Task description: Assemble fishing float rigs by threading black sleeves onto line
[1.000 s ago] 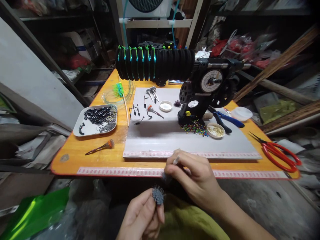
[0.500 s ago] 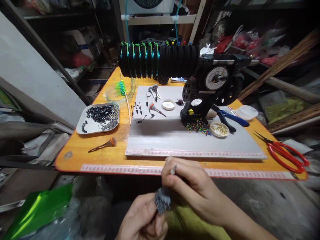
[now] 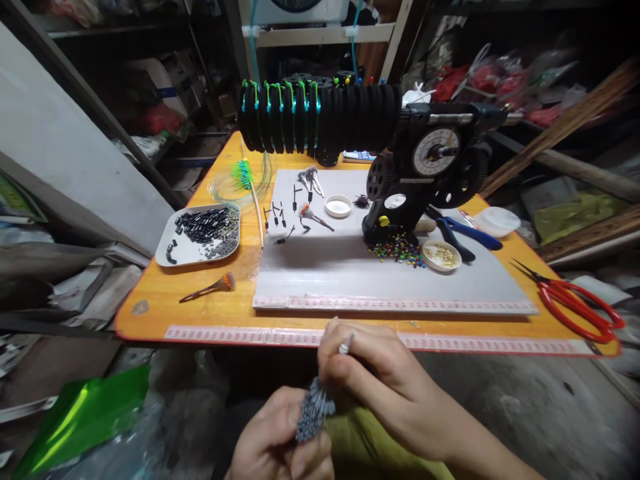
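A bundle of small grey rubber stoppers, apparently threaded on thin wires, is held between my two hands over the lap, in front of the table edge. My left hand is closed around its fanned-out, stopper end, thumb on top. With its fingers curled shut, my right hand grips the bundle's narrow end from above. A pale, whitish stem end pokes out between the right thumb and forefinger. How far it runs inside the fist is hidden.
On the table are a white tray of black and grey small parts, an orange-tipped bundle, red-handled scissors, pliers, a dish of gold bits, loose coloured beads and a black winding machine.
The bundle has tilted and shifted slightly left, showing more of its stoppers and wires. My right hand has moved a little left, closer to the bundle. Both hands keep their hold.
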